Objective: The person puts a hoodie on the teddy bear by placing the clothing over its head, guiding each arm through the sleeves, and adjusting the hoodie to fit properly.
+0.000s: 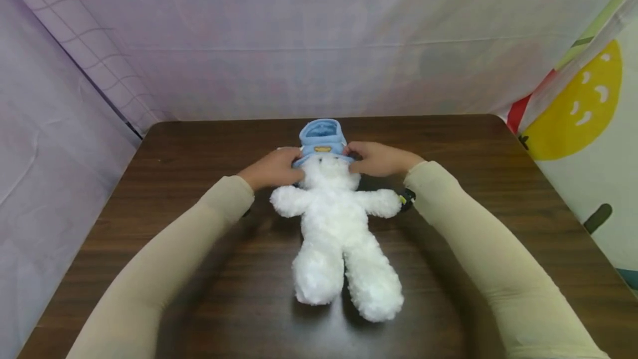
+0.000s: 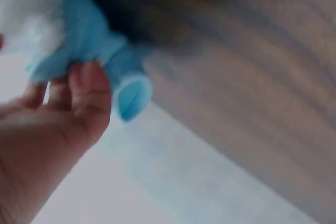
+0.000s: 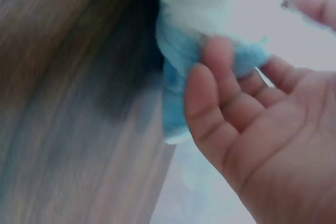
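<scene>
From my end of the feed, I saw a white, shaggy plush toy (image 1: 331, 220) with rough, curly, matt pile over its limbs and body. The blue, bucket-shaped cloth hat (image 1: 323, 141) looked soft and matt, smoother than that pile; I could not tell whether its small yellow patch (image 1: 322, 149) was stitched or printed. I read the dark brown worktop (image 1: 498, 181) as smooth, wood-grained, with a glossy sheen near the toy's feet. The cream sleeves (image 1: 154, 270) looked like matt, finely textured cloth. Behind, I saw a pale, faintly patterned sheet (image 1: 349, 26) of thin, creased fabric.
</scene>
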Demonstrator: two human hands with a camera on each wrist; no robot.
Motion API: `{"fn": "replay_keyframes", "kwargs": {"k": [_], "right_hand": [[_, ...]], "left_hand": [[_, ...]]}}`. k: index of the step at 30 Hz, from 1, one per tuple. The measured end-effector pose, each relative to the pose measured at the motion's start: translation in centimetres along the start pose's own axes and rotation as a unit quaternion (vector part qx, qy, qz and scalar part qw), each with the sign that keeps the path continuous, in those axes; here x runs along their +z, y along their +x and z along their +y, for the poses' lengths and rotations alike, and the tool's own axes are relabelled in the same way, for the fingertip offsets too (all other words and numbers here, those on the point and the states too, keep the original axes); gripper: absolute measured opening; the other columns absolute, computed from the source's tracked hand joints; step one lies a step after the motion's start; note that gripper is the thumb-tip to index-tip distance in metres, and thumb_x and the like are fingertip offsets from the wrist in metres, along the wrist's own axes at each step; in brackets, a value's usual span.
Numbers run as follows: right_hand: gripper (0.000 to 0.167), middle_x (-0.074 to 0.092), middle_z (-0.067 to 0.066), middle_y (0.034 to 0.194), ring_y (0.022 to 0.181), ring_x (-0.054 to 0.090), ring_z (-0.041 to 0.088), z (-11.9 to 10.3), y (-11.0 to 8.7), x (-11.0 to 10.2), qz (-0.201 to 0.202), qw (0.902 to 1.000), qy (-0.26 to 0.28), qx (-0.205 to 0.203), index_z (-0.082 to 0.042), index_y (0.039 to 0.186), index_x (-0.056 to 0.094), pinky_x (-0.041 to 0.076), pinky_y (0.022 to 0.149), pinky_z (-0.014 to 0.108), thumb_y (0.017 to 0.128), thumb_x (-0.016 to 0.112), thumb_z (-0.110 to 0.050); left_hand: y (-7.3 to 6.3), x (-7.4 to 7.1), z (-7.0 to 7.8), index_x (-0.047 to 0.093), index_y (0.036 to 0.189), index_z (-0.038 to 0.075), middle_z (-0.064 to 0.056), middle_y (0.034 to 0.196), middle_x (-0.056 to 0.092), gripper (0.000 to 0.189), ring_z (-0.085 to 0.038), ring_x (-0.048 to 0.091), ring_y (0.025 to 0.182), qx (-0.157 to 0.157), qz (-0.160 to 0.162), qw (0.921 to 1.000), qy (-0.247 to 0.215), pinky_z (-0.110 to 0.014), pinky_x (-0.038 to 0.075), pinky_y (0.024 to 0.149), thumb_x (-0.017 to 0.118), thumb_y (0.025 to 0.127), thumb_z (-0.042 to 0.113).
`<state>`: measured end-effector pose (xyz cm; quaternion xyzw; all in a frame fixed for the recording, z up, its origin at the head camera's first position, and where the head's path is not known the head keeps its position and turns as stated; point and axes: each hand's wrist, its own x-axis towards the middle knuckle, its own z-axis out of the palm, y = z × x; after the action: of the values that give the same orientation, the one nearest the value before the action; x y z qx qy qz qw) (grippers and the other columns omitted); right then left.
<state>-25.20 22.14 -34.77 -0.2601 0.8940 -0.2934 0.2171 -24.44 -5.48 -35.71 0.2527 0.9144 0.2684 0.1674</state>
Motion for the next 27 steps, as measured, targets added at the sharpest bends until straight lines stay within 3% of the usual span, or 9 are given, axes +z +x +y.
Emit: {"fn": "replay_keyframes", "kwargs": {"k": [3, 6, 11, 14, 17, 19, 22, 24, 27], "right_hand": [[0.068, 0.047, 0.014, 0.141, 0.114, 0.051, 0.025, -0.5, -0.7, -0.1, -0.025, 0.9990, -0.036, 0.008, -0.003, 0.148, 0.039, 0.043, 0.096, 0.046, 0.094, 0.068, -0.032], [0.079, 0.038, 0.018, 0.149, 0.123, 0.048, 0.029, -1.0, -1.2, 0.4, -0.024, 0.9947, -0.100, 0.003, -0.003, 0.153, 0.031, 0.041, 0.101, 0.048, 0.093, 0.069, -0.037], [0.070, 0.035, 0.026, 0.150, 0.132, 0.044, 0.037, -1.9, -1.6, 2.0, 0.031, 0.9793, -0.198, -0.030, 0.000, 0.150, 0.037, 0.038, 0.106, 0.051, 0.095, 0.066, -0.033], [0.064, 0.046, 0.024, 0.141, 0.122, 0.053, 0.036, -2.1, -1.7, 2.8, 0.074, 0.9703, -0.223, -0.056, 0.001, 0.146, 0.043, 0.044, 0.100, 0.050, 0.094, 0.069, -0.028], [0.057, 0.055, 0.019, 0.131, 0.113, 0.058, 0.032, -2.1, -1.7, 3.5, 0.119, 0.9590, -0.248, -0.069, -0.001, 0.141, 0.048, 0.048, 0.093, 0.049, 0.094, 0.069, -0.026], [0.051, 0.060, 0.016, 0.123, 0.106, 0.061, 0.031, -2.0, -1.7, 3.9, 0.149, 0.9493, -0.266, -0.077, -0.002, 0.137, 0.051, 0.050, 0.088, 0.048, 0.095, 0.069, -0.026], [0.042, 0.064, 0.014, 0.114, 0.098, 0.062, 0.029, -1.8, -1.6, 4.3, 0.192, 0.9326, -0.292, -0.091, -0.005, 0.129, 0.055, 0.050, 0.082, 0.049, 0.095, 0.069, -0.024], [0.035, 0.065, 0.012, 0.106, 0.093, 0.062, 0.028, -1.7, -1.5, 4.4, 0.215, 0.9229, -0.302, -0.102, -0.006, 0.123, 0.056, 0.050, 0.079, 0.049, 0.094, 0.069, -0.021], [0.028, 0.064, 0.010, 0.095, 0.085, 0.061, 0.027, -1.8, -1.5, 4.5, 0.238, 0.9111, -0.315, -0.118, -0.006, 0.116, 0.056, 0.048, 0.074, 0.048, 0.094, 0.069, -0.018]], "left_hand": [[-0.5, -0.5, 0.9, 0.051, 0.129, -0.002, -0.019, 0.123, 0.054, 0.053, -0.032, 0.049, 0.114, 0.011, -0.039, 0.9982, 0.043, -0.043, 0.036, 0.099, 0.057, 0.094, 0.038], [-0.7, -0.2, 1.5, 0.042, 0.145, -0.002, -0.022, 0.143, 0.048, 0.082, -0.039, 0.035, 0.137, 0.023, -0.030, 0.9951, 0.091, -0.050, 0.021, 0.115, 0.064, 0.089, 0.053], [-0.8, 0.9, 1.8, 0.046, 0.143, -0.002, -0.021, 0.139, 0.052, 0.081, -0.040, 0.038, 0.135, 0.010, 0.012, 0.9961, 0.087, -0.053, 0.018, 0.116, 0.072, 0.086, 0.050], [-1.1, 1.5, 1.7, 0.043, 0.145, -0.004, -0.022, 0.142, 0.049, 0.081, -0.039, 0.036, 0.136, -0.002, 0.036, 0.9964, 0.077, -0.051, 0.019, 0.116, 0.072, 0.088, 0.045], [-1.4, 2.1, 1.5, 0.046, 0.143, -0.005, -0.022, 0.140, 0.050, 0.075, -0.038, 0.041, 0.133, 0.003, 0.073, 0.9938, 0.084, -0.051, 0.029, 0.112, 0.071, 0.090, 0.042], [-1.5, 2.5, 1.4, 0.051, 0.140, -0.003, -0.020, 0.136, 0.052, 0.068, -0.037, 0.045, 0.128, 0.017, 0.106, 0.9886, 0.105, -0.051, 0.037, 0.106, 0.070, 0.091, 0.040], [-1.4, 3.1, 1.2, 0.063, 0.125, 0.002, -0.014, 0.120, 0.060, 0.049, -0.033, 0.053, 0.111, 0.049, 0.167, 0.9729, 0.153, -0.049, 0.047, 0.089, 0.071, 0.092, 0.038], [-1.2, 3.3, 1.1, 0.067, 0.108, 0.005, -0.010, 0.106, 0.061, 0.035, -0.030, 0.055, 0.099, 0.070, 0.203, 0.9594, 0.183, -0.046, 0.048, 0.079, 0.071, 0.091, 0.036], [-1.0, 3.6, 1.1, 0.061, 0.086, 0.009, -0.005, 0.091, 0.058, 0.026, -0.027, 0.053, 0.086, 0.098, 0.238, 0.9426, 0.213, -0.043, 0.044, 0.068, 0.072, 0.091, 0.032]]}}
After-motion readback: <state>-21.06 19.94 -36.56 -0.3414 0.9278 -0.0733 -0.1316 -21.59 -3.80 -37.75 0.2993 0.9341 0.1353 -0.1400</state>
